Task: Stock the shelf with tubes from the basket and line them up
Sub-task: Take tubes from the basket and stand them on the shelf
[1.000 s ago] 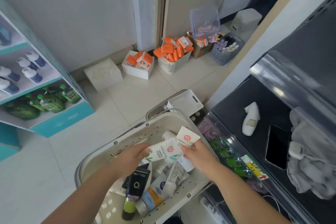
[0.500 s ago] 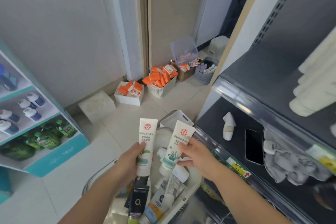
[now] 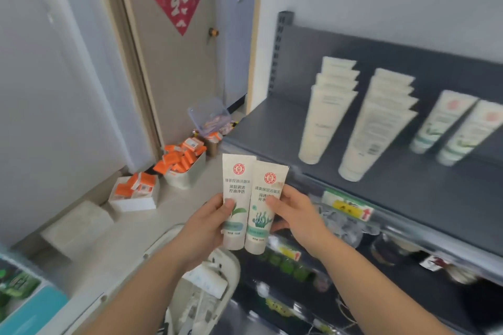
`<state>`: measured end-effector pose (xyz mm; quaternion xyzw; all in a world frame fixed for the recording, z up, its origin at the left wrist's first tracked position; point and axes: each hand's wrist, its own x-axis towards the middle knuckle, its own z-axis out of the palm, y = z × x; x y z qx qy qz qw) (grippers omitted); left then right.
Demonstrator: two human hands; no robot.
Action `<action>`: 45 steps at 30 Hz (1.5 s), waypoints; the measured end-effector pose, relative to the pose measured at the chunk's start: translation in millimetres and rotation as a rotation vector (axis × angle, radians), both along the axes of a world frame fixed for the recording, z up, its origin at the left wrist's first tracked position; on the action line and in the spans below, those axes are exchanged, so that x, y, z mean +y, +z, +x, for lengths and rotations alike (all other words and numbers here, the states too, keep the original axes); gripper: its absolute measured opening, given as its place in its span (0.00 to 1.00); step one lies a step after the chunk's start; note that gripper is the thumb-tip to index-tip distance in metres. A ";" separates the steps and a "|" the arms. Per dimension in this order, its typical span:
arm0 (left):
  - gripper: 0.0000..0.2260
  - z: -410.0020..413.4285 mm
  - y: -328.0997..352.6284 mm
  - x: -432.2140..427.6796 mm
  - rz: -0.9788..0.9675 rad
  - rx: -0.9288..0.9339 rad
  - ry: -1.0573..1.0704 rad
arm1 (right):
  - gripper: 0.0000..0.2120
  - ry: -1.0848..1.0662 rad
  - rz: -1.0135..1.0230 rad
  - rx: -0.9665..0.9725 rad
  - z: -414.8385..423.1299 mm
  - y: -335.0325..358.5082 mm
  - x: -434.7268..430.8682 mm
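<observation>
My left hand [image 3: 208, 228] grips a white tube with a green leaf print [image 3: 235, 187], cap end down. Beside it, touching, my right hand [image 3: 298, 215] grips a white tube with a seaweed print [image 3: 265, 207]. Both tubes are held upright in front of the dark grey shelf [image 3: 394, 185]. On that shelf stand two rows of cream tubes [image 3: 326, 111] and, further right, two white tubes with green print [image 3: 446, 122]. The white basket [image 3: 217, 280] sits below my hands, its tubes mostly hidden by my arms.
Orange boxes fill a white bin [image 3: 185, 163] and a low white box [image 3: 136, 193] on the floor by the door. A clear plastic container [image 3: 209, 117] stands behind them. A teal display rack [image 3: 24, 296] is at lower left. Lower shelves hold mixed goods.
Both hands have lifted the two tubes up out of the basket and brought them side by side. The view has swung upward and right onto the stocked shelf.
</observation>
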<state>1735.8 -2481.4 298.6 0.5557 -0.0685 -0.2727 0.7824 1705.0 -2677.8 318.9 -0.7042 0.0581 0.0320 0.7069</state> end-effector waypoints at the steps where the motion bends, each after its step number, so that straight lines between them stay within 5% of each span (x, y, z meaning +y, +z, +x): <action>1: 0.19 -2.7 6.0 -14.7 -0.003 -0.015 -0.024 | 0.09 -0.026 -0.010 -0.021 -6.8 7.0 -14.2; 12: 0.17 -63.3 70.8 -212.2 -0.079 -0.217 -0.192 | 0.10 -0.253 -0.053 -0.215 -113.0 78.9 -191.0; 21: 0.12 -81.2 79.5 -340.7 0.055 -0.423 -0.151 | 0.11 -0.441 -0.250 -0.280 -129.1 85.7 -293.9; 28: 0.09 -34.0 63.8 -384.5 0.265 -0.538 -0.110 | 0.13 -0.473 -0.326 -0.234 -105.3 71.2 -318.3; 45: 0.15 40.4 63.8 -421.8 0.433 -0.680 -0.156 | 0.11 -0.616 -0.369 -0.134 -43.1 67.4 -362.3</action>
